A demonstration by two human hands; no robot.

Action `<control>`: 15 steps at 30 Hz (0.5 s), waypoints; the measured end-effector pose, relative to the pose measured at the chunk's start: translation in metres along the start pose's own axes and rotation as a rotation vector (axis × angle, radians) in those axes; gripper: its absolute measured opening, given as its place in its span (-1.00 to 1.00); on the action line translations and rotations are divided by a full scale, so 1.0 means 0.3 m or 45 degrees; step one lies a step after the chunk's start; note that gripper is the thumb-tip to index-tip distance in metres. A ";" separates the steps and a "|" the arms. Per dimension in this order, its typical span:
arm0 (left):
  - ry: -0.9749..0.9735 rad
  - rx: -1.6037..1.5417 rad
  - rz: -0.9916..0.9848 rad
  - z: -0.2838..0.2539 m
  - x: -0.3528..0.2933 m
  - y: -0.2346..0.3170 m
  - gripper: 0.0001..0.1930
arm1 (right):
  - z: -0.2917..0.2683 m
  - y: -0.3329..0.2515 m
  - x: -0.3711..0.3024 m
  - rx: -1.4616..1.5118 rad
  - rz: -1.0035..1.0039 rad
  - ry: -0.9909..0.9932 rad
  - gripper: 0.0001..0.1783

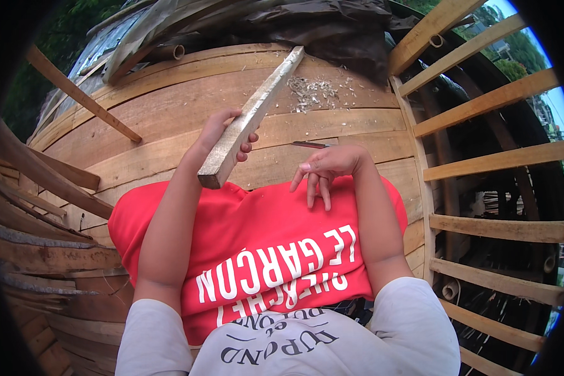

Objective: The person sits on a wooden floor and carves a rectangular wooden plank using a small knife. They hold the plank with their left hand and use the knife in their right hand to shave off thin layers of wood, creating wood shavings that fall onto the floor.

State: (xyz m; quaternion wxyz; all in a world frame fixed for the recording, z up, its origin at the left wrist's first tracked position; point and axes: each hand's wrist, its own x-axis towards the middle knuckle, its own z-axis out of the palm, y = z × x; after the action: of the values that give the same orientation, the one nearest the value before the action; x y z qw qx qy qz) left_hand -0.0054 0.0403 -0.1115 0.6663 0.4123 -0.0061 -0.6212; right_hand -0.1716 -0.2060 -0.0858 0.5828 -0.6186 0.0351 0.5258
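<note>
My left hand (224, 135) is wrapped round a long, squared wooden beam (257, 103). The beam slants away from me, its near cut end above my lap and its far end toward the back of the plank floor. My right hand (329, 168) hangs over the red cloth (263, 219) on my lap, fingers bent loosely and apart, with nothing in them. Just beyond that hand, a thin dark tool (310, 145), perhaps a knife, lies on the floor boards. Its exact kind is too small to tell.
Pale wood shavings (316, 94) are scattered right of the beam's far end. A slatted wooden railing (489, 163) runs along the right side. Dark plastic sheeting (332, 31) is bunched at the back. Rough boards (50, 257) crowd the left, near a leaning slat (84, 94).
</note>
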 end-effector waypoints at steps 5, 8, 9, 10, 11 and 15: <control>0.012 0.016 0.003 0.017 0.001 -0.002 -0.54 | -0.006 0.019 0.138 -0.504 -0.048 0.971 -0.22; 0.017 0.031 0.017 0.004 -0.006 -0.003 -0.53 | -0.009 -0.020 0.079 0.456 -0.364 0.219 -0.17; 0.030 0.032 0.016 -0.006 -0.007 -0.006 -0.53 | 0.015 -0.066 0.060 0.672 -0.313 -0.285 -0.14; 0.044 0.034 0.015 -0.014 -0.011 -0.011 -0.53 | 0.020 -0.061 0.082 0.521 -0.198 -0.271 -0.14; 0.056 0.045 0.015 0.004 -0.007 -0.011 -0.52 | 0.031 -0.047 0.089 0.379 -0.090 -0.228 -0.15; 0.101 0.080 0.028 0.043 -0.005 -0.009 -0.50 | -0.015 0.072 0.226 -0.563 0.016 0.813 -0.11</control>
State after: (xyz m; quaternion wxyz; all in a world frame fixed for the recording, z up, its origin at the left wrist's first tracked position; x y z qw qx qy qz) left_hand -0.0146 0.0349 -0.1038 0.6595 0.4573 -0.0038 -0.5966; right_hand -0.1529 -0.1776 -0.1485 0.3918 -0.8617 0.1044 0.3052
